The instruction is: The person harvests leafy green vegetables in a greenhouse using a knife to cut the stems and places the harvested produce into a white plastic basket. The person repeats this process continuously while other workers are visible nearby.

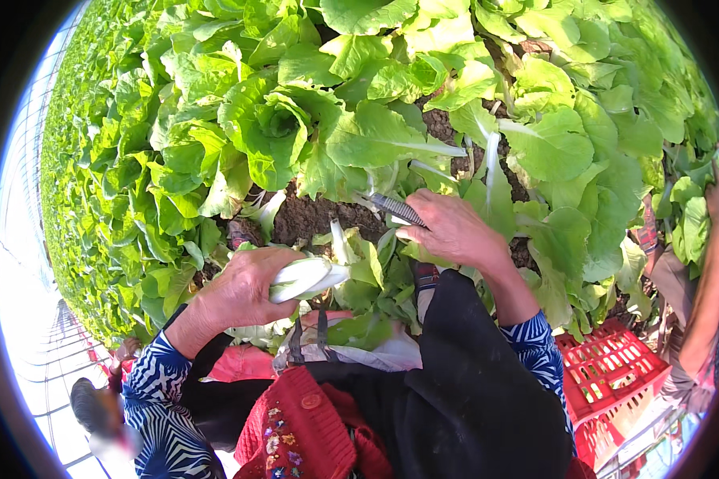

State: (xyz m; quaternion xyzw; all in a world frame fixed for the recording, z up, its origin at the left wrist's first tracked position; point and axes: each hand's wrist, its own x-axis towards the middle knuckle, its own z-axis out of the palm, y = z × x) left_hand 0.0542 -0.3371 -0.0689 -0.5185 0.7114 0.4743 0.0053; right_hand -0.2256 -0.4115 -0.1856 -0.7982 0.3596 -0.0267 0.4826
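My left hand [245,287] is closed around a head of leafy greens [308,276], whose white stalk base points to the right. The leaves of that head are mostly hidden behind the hand. In my right hand [455,230] is a knife with a ribbed grey handle [395,208]; its blade is hard to make out among the leaves. Just beyond both hands grows a leafy green plant [281,123]. A loose leaf with a white stalk [389,141] lies above the knife. Bare soil [323,221] shows between the hands.
Dense rows of greens [132,155] fill the ground ahead. Stacked red plastic crates [614,365] stand at the right. Another person's arm [704,299] holds greens at the far right; another person [99,407] is at the lower left. A pale sack [395,353] lies near my legs.
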